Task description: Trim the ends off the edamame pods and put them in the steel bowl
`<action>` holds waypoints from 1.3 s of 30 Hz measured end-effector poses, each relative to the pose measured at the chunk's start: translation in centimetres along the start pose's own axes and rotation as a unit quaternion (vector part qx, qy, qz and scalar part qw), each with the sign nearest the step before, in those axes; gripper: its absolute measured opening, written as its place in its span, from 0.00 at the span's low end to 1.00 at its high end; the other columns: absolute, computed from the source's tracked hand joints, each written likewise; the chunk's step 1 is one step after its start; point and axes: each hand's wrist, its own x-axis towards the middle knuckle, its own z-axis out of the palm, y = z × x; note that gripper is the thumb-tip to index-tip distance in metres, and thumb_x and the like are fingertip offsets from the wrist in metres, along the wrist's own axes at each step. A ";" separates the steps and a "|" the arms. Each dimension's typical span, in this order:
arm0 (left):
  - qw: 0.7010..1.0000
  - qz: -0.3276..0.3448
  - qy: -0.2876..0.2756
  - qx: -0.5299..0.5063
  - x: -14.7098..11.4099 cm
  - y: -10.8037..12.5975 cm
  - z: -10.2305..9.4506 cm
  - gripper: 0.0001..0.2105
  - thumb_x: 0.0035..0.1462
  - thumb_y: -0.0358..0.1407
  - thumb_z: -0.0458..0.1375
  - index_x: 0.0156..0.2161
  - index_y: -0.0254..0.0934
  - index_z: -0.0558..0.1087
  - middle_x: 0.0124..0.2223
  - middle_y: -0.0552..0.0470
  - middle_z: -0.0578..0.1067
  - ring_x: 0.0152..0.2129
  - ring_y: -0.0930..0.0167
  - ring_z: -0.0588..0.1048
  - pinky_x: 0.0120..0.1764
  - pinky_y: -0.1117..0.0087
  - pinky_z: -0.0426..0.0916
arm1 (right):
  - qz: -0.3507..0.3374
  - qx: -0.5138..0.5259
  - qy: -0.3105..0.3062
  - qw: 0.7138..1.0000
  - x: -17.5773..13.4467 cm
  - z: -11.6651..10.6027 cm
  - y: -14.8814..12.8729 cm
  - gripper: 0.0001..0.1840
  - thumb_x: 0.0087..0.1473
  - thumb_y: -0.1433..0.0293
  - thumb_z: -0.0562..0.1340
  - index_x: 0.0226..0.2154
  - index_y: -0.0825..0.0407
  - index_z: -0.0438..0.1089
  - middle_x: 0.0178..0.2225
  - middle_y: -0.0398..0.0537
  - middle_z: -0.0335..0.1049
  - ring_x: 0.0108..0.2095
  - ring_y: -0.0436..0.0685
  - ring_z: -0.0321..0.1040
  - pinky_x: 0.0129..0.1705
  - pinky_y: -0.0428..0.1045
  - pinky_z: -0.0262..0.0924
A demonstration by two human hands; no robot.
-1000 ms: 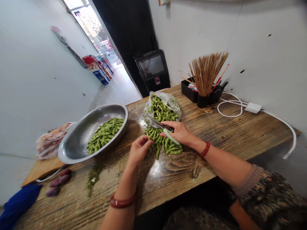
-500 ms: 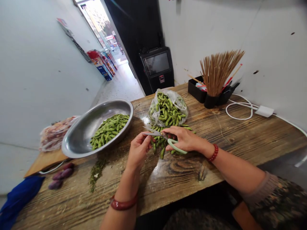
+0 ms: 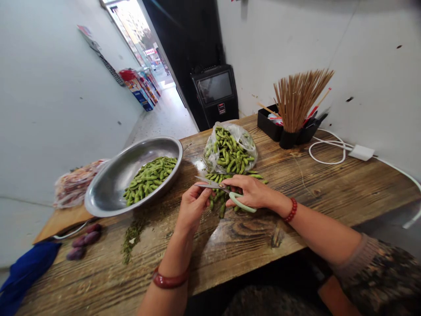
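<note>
My right hand [image 3: 251,192] is wrapped around a pair of scissors [image 3: 241,202] with pale green handles. Its metal blades are parted and point left, over the fingertips of my left hand [image 3: 194,204]. That left hand is closed in a pinch just under the blades; whatever it pinches is mostly hidden by the fingers. Beneath both hands lies a loose pile of green edamame pods [image 3: 222,210]. Just behind it, a clear plastic bag [image 3: 210,161] stands open, full of more pods. To the left a wide steel basin [image 3: 112,175] holds a heap of pods [image 3: 149,180].
Small green trimmings [image 3: 131,239] lie on the wooden table [image 3: 243,259]. Purple onions [image 3: 83,240], a blue cloth [image 3: 29,267] and a bag of pinkish food [image 3: 77,184] are at left. Skewers [image 3: 301,98] stand in a black holder [image 3: 289,139], near a white cable [image 3: 325,162].
My left hand has shifted slightly right and upward beneath the scissor blades. The scissors stay in my right hand with almost no movement.
</note>
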 end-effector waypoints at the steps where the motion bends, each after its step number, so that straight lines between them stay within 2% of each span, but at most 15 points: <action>1: 1.000 0.000 -0.001 0.004 0.0 0.0 0.0 0.08 0.52 0.38 0.63 0.35 0.34 0.74 0.25 0.56 0.72 0.16 0.81 0.62 0.19 0.79 0.54 | -0.002 0.003 0.003 1.000 0.0 0.0 0.1 0.30 0.46 0.58 0.69 0.50 0.53 0.69 0.34 0.47 0.70 0.32 0.53 0.66 0.35 0.47 0.60; 7: 1.000 -0.008 0.008 -0.019 0.2 0.0 -0.2 0.08 0.51 0.36 0.64 0.33 0.34 0.72 0.25 0.56 0.72 0.15 0.81 0.63 0.17 0.80 0.55 | 0.000 0.034 0.025 0.999 0.3 0.3 0.7 0.26 0.47 0.60 0.69 0.48 0.53 0.72 0.33 0.48 0.72 0.30 0.52 0.66 0.34 0.46 0.60; 10: 0.995 -0.022 0.027 -0.089 0.3 0.2 -0.3 0.09 0.46 0.34 0.67 0.32 0.34 0.72 0.25 0.57 0.72 0.17 0.79 0.68 0.20 0.80 0.62 | 0.032 0.053 0.061 0.996 0.3 0.3 0.8 0.28 0.45 0.60 0.70 0.47 0.54 0.71 0.34 0.48 0.72 0.30 0.52 0.67 0.34 0.47 0.62; 12: 0.988 -0.035 0.037 -0.143 0.4 0.4 -0.4 0.11 0.43 0.32 0.69 0.31 0.33 0.72 0.28 0.55 0.74 0.21 0.78 0.71 0.23 0.79 0.67 | 0.037 0.050 0.079 0.995 0.4 0.2 0.8 0.30 0.44 0.60 0.71 0.48 0.54 0.70 0.35 0.48 0.71 0.31 0.52 0.66 0.35 0.47 0.62; 15: 0.976 -0.048 0.048 -0.209 0.5 0.6 -0.6 0.12 0.40 0.30 0.70 0.31 0.33 0.73 0.32 0.53 0.75 0.24 0.78 0.74 0.27 0.80 0.70 | 0.018 0.016 0.070 0.997 0.3 0.1 0.7 0.33 0.43 0.59 0.71 0.51 0.53 0.67 0.36 0.48 0.70 0.33 0.53 0.66 0.37 0.49 0.63; 20: 0.959 -0.058 0.054 -0.273 0.7 0.6 -0.7 0.12 0.38 0.28 0.71 0.29 0.32 0.74 0.29 0.55 0.74 0.23 0.79 0.73 0.27 0.82 0.71 | -0.031 -0.025 0.050 0.998 0.0 0.0 0.4 0.36 0.44 0.57 0.70 0.53 0.53 0.65 0.43 0.52 0.70 0.40 0.58 0.67 0.43 0.51 0.63; 24: 0.957 -0.054 0.049 -0.280 0.7 0.5 -0.6 0.12 0.37 0.28 0.71 0.29 0.32 0.74 0.32 0.53 0.76 0.23 0.79 0.74 0.27 0.82 0.72 | -0.038 -0.027 0.046 0.998 -0.2 0.0 0.3 0.36 0.44 0.58 0.70 0.54 0.52 0.64 0.43 0.51 0.69 0.40 0.57 0.67 0.42 0.51 0.63; 29: 0.960 -0.055 0.034 -0.272 0.6 0.5 -0.4 0.11 0.39 0.29 0.71 0.29 0.32 0.74 0.31 0.53 0.76 0.23 0.79 0.74 0.26 0.82 0.72 | -0.041 -0.026 0.046 0.998 -0.1 0.0 0.3 0.35 0.45 0.57 0.70 0.53 0.52 0.65 0.42 0.51 0.69 0.39 0.57 0.67 0.41 0.50 0.63; 39: 0.958 -0.054 0.040 -0.278 0.6 0.3 -0.6 0.13 0.39 0.29 0.71 0.30 0.31 0.73 0.33 0.53 0.76 0.23 0.79 0.74 0.27 0.82 0.72 | -0.035 -0.028 0.042 0.998 -0.1 -0.2 0.0 0.35 0.45 0.57 0.70 0.53 0.53 0.65 0.42 0.52 0.69 0.39 0.57 0.67 0.41 0.51 0.63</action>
